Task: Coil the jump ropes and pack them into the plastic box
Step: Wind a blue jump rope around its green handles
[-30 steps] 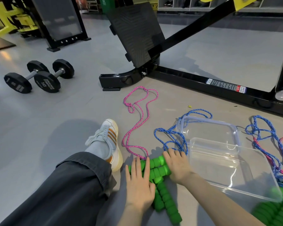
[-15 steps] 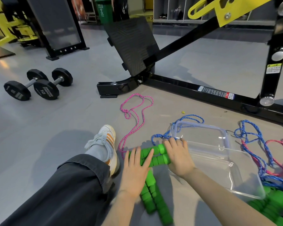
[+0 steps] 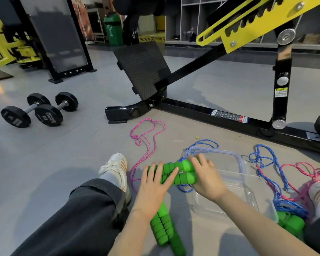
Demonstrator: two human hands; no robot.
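Two green foam handles (image 3: 185,171) lie side by side just left of the clear plastic box (image 3: 251,200). My right hand (image 3: 206,177) grips their right ends. My left hand (image 3: 155,183) rests flat on their left part with straight fingers. Another pair of green handles (image 3: 164,230) lies on the floor below my left hand. A pink rope (image 3: 146,143) trails away to the upper left. A blue rope (image 3: 203,144) loops behind the box's clear lid (image 3: 231,154).
More blue and pink rope (image 3: 272,174) with green handles (image 3: 290,221) lies tangled right of the box. My leg and white shoe (image 3: 116,169) lie to the left. A black machine frame (image 3: 220,114) crosses behind. Two dumbbells (image 3: 39,109) sit far left.
The head camera has tilted up. My right hand has closed round the ends of the upper handle pair and lifted them slightly; my left hand stays flat on them.
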